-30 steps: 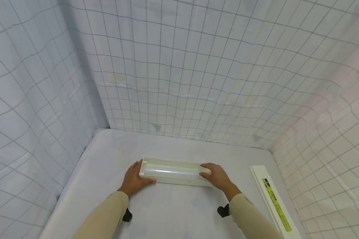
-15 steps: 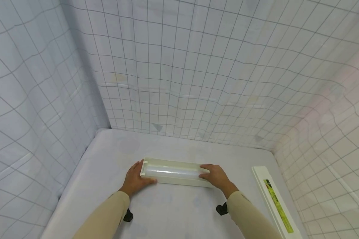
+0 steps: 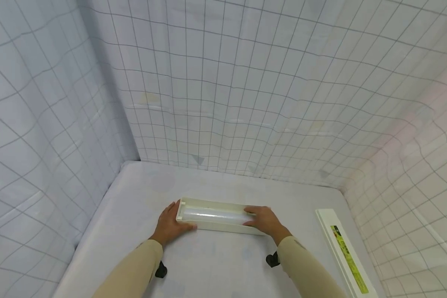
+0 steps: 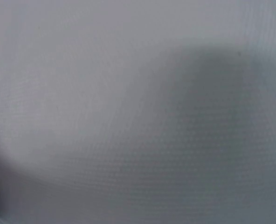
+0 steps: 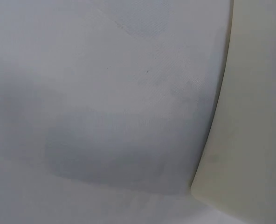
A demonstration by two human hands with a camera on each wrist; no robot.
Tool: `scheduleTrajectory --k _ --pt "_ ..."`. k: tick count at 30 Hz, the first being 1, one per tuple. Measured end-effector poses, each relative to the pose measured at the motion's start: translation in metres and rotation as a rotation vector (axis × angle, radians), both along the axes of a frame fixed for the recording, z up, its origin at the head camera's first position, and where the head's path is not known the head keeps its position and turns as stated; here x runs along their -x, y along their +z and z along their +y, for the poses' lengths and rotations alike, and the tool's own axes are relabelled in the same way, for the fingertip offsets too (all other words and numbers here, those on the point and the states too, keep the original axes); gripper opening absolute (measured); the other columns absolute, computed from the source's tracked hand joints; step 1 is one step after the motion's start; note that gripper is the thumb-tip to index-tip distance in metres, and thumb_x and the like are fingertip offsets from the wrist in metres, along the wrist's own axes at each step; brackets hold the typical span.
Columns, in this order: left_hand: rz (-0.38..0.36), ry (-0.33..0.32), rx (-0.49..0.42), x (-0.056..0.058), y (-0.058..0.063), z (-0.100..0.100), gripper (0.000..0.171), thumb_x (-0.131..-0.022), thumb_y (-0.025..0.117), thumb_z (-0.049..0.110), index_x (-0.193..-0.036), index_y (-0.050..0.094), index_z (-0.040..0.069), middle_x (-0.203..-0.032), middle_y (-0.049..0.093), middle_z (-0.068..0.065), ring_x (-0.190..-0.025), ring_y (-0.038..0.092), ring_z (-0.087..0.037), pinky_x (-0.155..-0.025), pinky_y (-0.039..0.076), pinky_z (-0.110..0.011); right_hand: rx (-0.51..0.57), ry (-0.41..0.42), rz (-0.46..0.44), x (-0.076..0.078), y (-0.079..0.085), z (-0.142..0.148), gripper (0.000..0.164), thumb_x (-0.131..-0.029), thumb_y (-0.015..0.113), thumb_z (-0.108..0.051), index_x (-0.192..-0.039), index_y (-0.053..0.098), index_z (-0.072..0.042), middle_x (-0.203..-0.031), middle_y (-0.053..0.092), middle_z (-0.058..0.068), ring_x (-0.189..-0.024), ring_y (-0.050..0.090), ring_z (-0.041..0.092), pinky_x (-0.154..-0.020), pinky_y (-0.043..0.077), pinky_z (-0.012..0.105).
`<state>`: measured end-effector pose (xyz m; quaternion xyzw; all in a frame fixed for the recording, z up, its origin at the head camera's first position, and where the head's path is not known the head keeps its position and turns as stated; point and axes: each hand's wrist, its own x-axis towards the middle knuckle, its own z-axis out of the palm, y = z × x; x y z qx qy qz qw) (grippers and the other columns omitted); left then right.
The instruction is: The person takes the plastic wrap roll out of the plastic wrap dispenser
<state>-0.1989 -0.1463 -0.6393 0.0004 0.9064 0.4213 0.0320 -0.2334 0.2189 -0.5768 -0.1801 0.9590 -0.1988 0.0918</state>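
Observation:
A long, open white box lies crosswise on the table, with a roll of clear plastic wrap inside it. My left hand grips the box's left end, thumb along the front wall and fingers behind the end wall. My right hand reaches over the right end, its thumb and fingers curled about the roll; the roll's right end is hidden beneath it. In the right wrist view the pale box wall fills the right side. The left wrist view holds mostly shadowed cloth.
A long white lid with a yellow-green label lies at the table's right side. White sheeting with a dark grid hangs at the back and both sides. Pale cloth covers the table.
My right hand has shifted slightly left along the roll. The left hand keeps its hold on the box, and the whole head view has drifted a little.

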Motion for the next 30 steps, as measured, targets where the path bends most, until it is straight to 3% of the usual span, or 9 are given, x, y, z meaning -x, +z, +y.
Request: scheduleTrajectory --k 4,11,18,30 --pt "-0.019 0.001 -0.003 -0.002 0.001 0.001 0.119 -0.067 0.089 0.06 -0.161 0.03 0.017 -0.158 0.046 -0.015 -0.155 0.022 -0.039 -0.125 0.016 -0.064 -0.033 0.008 -0.061 0.004 -0.002 -0.003 0.061 -0.082 0.083 -0.041 -0.137 0.067 -0.018 -0.141 0.066 0.002 -0.131 0.062 0.026 -0.111 0.05 0.045" --pt "-0.029 0.009 -0.011 -0.002 0.005 0.001 0.119 -0.067 0.089 0.06 -0.161 0.03 0.017 -0.159 0.044 -0.016 -0.155 0.022 -0.039 -0.125 0.017 -0.064 -0.041 0.019 -0.118 0.009 -0.003 -0.006 0.06 -0.084 0.084 -0.036 -0.137 0.066 -0.014 -0.144 0.064 0.004 -0.132 0.061 0.028 -0.111 0.049 0.046" --pt "-0.018 0.016 -0.008 -0.002 0.001 -0.002 0.12 -0.065 0.089 0.063 -0.16 0.031 0.017 -0.159 0.044 -0.016 -0.155 0.022 -0.04 -0.124 0.019 -0.067 -0.078 0.047 -0.101 0.011 -0.004 -0.009 0.054 -0.086 0.082 -0.036 -0.135 0.068 -0.016 -0.143 0.065 0.002 -0.133 0.06 0.029 -0.112 0.048 0.047" --pt "-0.007 -0.001 -0.022 -0.001 0.003 -0.001 0.118 -0.066 0.089 0.059 -0.16 0.031 0.017 -0.158 0.046 -0.015 -0.155 0.022 -0.04 -0.125 0.015 -0.064 -0.056 0.015 -0.067 0.007 -0.005 -0.008 0.053 -0.085 0.082 -0.039 -0.132 0.071 -0.019 -0.139 0.068 0.002 -0.133 0.06 0.031 -0.112 0.048 0.049"
